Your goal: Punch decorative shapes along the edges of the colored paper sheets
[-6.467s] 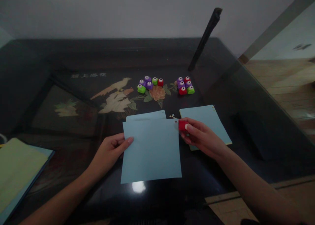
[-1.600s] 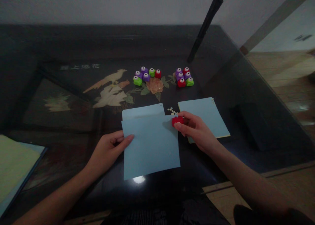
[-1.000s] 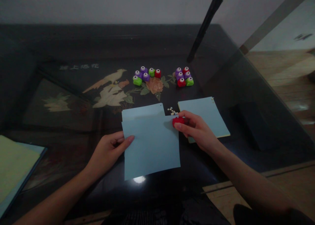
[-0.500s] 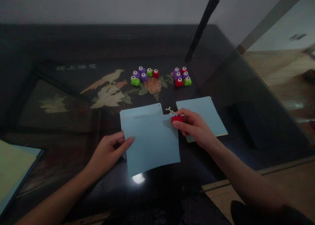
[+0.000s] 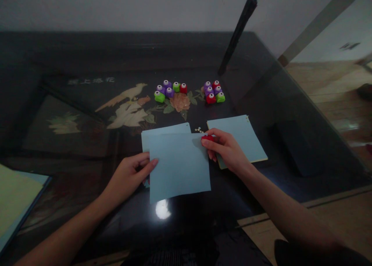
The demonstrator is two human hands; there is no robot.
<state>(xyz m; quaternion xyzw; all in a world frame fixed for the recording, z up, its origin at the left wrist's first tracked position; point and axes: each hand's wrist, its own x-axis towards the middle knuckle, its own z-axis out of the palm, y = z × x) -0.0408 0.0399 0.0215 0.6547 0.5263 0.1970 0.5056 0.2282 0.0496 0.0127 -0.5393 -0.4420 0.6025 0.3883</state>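
Note:
My left hand (image 5: 129,177) pinches the left edge of a light blue paper sheet (image 5: 178,166), holding it just above the dark glass table (image 5: 87,56). My right hand (image 5: 225,149) is closed round a small red paper punch (image 5: 207,137) set at the sheet's upper right corner. Under the held sheet lies another blue sheet (image 5: 162,131). Tiny pale paper bits (image 5: 198,129) lie just above the punch.
A third blue sheet (image 5: 242,136) lies right of my right hand. Two clusters of purple, green and red punches (image 5: 170,90) (image 5: 213,92) sit further back. A stack of yellow and blue paper (image 5: 14,196) is at the left edge. A black rod (image 5: 236,29) leans at the back.
The held sheet has tilted slightly and drawn a little nearer. My right hand has closed further over the red punch at the corner, hiding more of it.

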